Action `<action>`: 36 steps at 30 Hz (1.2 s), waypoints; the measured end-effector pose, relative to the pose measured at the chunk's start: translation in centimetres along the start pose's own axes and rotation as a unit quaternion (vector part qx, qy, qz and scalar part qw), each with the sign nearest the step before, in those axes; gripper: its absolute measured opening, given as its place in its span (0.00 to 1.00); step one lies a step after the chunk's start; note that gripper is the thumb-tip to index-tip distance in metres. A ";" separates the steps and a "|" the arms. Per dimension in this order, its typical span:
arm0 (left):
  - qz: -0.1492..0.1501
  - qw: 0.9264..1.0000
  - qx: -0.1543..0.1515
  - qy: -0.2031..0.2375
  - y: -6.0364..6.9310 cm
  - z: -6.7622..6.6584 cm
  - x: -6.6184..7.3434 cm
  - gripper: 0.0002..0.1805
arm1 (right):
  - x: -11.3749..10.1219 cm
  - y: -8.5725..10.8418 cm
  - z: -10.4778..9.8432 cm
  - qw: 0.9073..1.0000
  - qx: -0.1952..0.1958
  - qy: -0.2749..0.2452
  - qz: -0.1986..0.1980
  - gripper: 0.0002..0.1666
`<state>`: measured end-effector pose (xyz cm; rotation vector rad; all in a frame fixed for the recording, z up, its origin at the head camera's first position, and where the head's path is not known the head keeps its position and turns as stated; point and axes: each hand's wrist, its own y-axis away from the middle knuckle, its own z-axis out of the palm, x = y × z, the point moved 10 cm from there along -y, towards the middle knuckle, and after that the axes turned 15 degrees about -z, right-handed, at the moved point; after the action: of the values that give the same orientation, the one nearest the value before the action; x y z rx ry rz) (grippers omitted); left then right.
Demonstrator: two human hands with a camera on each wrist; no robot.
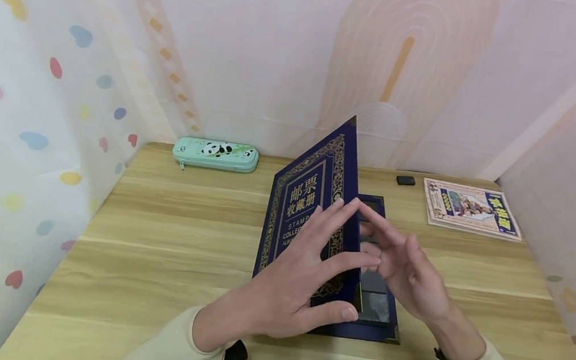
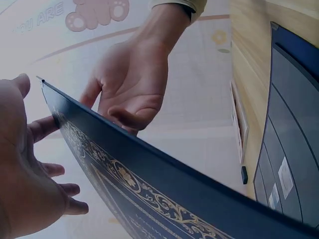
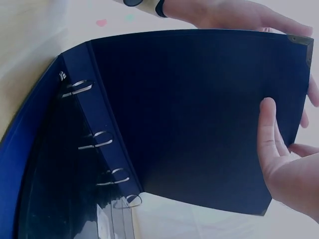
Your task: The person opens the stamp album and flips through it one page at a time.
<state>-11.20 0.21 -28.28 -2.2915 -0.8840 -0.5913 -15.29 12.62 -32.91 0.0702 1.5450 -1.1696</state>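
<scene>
A dark blue stamp collecting album with gold print lies on the table, its front cover [image 1: 339, 150] lifted and leaning. My left hand [image 1: 294, 283] rests against the outer face with fingers spread and straight. On the inner side, my right hand [image 1: 418, 280] touches the cover near its free edge, one finger extended toward that edge. In the right wrist view, a right-hand finger [image 3: 268, 119] lies against the plain inside of the cover [image 3: 189, 114]. Metal binder rings [image 3: 82, 88] run along the spine. Dark pocket pages [image 1: 374, 306] show beneath, holding a few small pieces [image 2: 285, 178].
A mint panda pencil case [image 1: 215, 155] stands at the back left of the wooden table [image 1: 159, 237]. At the back right are a small black object [image 1: 405, 180] and a colourful illustrated booklet [image 1: 473, 209]. Patterned fabric [image 1: 257, 57] hangs behind and at both sides.
</scene>
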 end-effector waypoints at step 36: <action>-0.273 0.872 0.184 0.364 12.9 -15.0 -11.6 0.14 | 6.6 9.9 -8.9 0.881 -0.093 0.392 0.248 0.39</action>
<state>-12.62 -22.64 -29.21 -1.2810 -1.1142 -1.2911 -18.05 20.29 -45.37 0.8523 2.1560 -0.5795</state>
